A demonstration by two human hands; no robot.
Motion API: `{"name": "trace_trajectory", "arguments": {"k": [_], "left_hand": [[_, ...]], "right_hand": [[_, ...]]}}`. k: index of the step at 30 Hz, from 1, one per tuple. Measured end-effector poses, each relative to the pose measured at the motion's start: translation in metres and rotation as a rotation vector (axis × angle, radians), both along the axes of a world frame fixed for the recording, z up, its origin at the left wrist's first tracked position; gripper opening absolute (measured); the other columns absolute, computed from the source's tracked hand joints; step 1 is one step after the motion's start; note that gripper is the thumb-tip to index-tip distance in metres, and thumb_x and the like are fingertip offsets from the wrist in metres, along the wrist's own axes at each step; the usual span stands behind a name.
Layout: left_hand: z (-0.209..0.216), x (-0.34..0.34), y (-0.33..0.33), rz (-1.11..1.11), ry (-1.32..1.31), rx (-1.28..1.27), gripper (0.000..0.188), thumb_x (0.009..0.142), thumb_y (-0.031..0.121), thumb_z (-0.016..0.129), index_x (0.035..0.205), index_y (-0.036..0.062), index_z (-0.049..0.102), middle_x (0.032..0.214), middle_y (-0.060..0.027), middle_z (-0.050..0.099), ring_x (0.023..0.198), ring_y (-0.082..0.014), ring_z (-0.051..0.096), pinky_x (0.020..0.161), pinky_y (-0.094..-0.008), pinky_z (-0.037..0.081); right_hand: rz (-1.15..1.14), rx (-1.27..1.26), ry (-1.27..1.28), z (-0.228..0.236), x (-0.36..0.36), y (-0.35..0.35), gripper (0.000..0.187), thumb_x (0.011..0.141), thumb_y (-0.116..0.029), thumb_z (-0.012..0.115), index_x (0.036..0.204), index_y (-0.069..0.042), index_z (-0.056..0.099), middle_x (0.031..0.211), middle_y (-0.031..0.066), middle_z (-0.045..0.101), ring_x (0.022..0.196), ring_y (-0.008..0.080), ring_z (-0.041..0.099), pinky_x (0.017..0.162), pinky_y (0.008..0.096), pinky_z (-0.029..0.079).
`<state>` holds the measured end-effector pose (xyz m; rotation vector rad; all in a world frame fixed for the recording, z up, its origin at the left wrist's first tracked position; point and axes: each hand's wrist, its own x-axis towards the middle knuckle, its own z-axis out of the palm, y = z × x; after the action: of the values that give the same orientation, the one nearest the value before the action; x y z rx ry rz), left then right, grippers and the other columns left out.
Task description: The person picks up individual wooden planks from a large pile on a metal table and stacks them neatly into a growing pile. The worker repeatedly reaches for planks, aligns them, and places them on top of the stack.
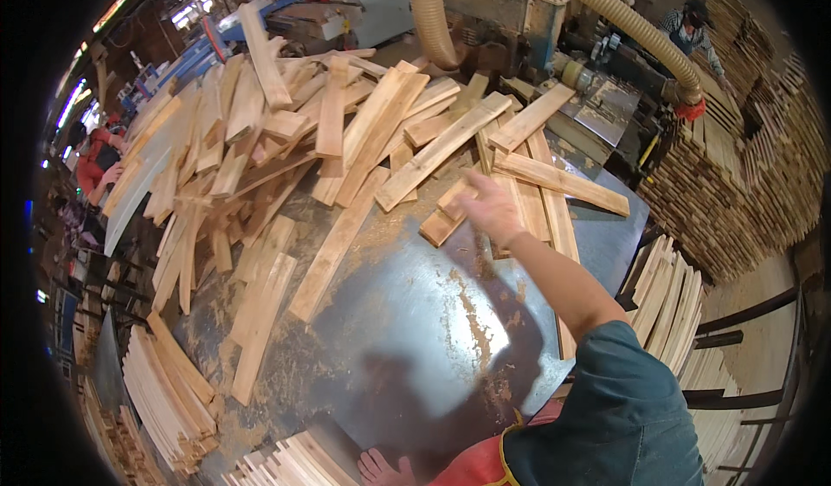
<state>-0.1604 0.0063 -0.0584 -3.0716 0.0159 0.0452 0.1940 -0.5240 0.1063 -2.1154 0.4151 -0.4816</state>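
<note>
The head view showed the right hand (495,213) bent over a short board (440,225) just left of its palm; contact looked likely, but whether it was gripping could not be told. The left hand (383,467) was spread and released near a slat bundle (299,462). Farther out, the metal table (407,300) bore heaped loose boards (330,122); stacked slats (666,304) stood beyond its right edge.

The boards (444,151) are tan with brown grain, the tabletop (398,313) silvery grey, the sleeve (636,408) dark green.
</note>
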Motion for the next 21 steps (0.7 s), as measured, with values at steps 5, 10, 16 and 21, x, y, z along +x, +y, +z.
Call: {"name": "trace_trajectory", "arguments": {"k": [5, 10, 16, 21], "left_hand": [[0.017, 0.011, 0.002, -0.062, -0.006, -0.135, 0.084, 0.087, 0.067, 0.068, 0.144, 0.0070, 0.059, 0.144, -0.0230, 0.060, 0.133, -0.0460, 0.055, 0.112, -0.0590, 0.045], [0.022, 0.011, -0.003, -0.011, 0.087, 0.013, 0.085, 0.085, 0.065, 0.070, 0.143, 0.0040, 0.060, 0.138, -0.0221, 0.061, 0.123, -0.0471, 0.058, 0.106, -0.0577, 0.048], [0.051, 0.053, -0.006, 0.056, 0.187, -0.072, 0.081, 0.084, 0.053, 0.075, 0.148, 0.0049, 0.058, 0.133, -0.0200, 0.062, 0.115, -0.0435, 0.060, 0.101, -0.0567, 0.049], [0.071, 0.093, -0.077, -0.079, 0.205, -0.393, 0.083, 0.091, 0.052, 0.073, 0.156, 0.0051, 0.050, 0.151, -0.0253, 0.055, 0.138, -0.0452, 0.053, 0.120, -0.0540, 0.040]], "right_hand": [[-0.362, -0.665, 0.429, -0.089, -0.029, -0.195, 0.059, 0.095, -0.022, 0.064, 0.151, -0.008, 0.052, 0.151, 0.0214, 0.057, 0.139, 0.0394, 0.054, 0.114, 0.0479, 0.048], [-0.174, -0.837, 0.674, -0.099, 0.009, -0.245, 0.073, 0.091, -0.019, 0.069, 0.158, -0.010, 0.042, 0.161, 0.0199, 0.045, 0.143, 0.0397, 0.052, 0.116, 0.0490, 0.047], [0.176, -0.747, 1.007, -0.028, 0.042, -0.179, 0.101, 0.072, -0.028, 0.092, 0.159, -0.007, 0.043, 0.139, 0.0250, 0.066, 0.136, 0.0451, 0.058, 0.111, 0.0464, 0.052], [0.742, -0.101, 0.452, 0.020, 0.031, -0.066, 0.095, 0.075, -0.033, 0.092, 0.151, 0.002, 0.045, 0.130, 0.0194, 0.067, 0.117, 0.0321, 0.069, 0.098, 0.0406, 0.058]]}}
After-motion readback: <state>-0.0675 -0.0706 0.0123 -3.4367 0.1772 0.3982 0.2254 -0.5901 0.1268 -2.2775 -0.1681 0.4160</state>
